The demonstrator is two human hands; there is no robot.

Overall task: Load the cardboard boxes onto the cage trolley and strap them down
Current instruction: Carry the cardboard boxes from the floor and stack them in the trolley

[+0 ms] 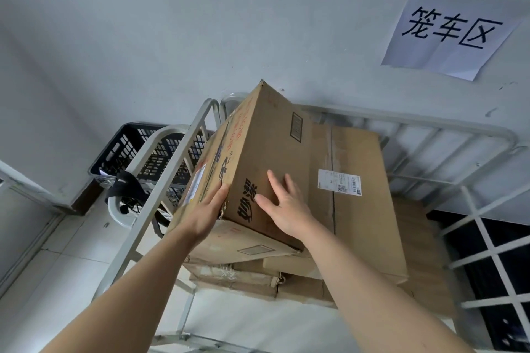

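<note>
A brown cardboard box [266, 149] with black characters and a barcode sits tilted on top of the stack inside the grey cage trolley [430, 123]. My left hand [208, 210] lies flat against the box's left face near its lower corner. My right hand [284, 206] presses with straight fingers on the box's upper face. Beneath it is a large flat box [364, 209] with a white shipping label [339, 182], and several more boxes [249, 275] are stacked lower down. A black strap [126, 186] hangs on the trolley's left side rail.
A black plastic crate [137, 149] stands on the floor by the wall, left of the trolley. A paper sign [450, 31] is stuck to the wall above. The trolley's right mesh side [487, 238] stands open toward the right. Pale floor tiles [57, 261] lie at lower left.
</note>
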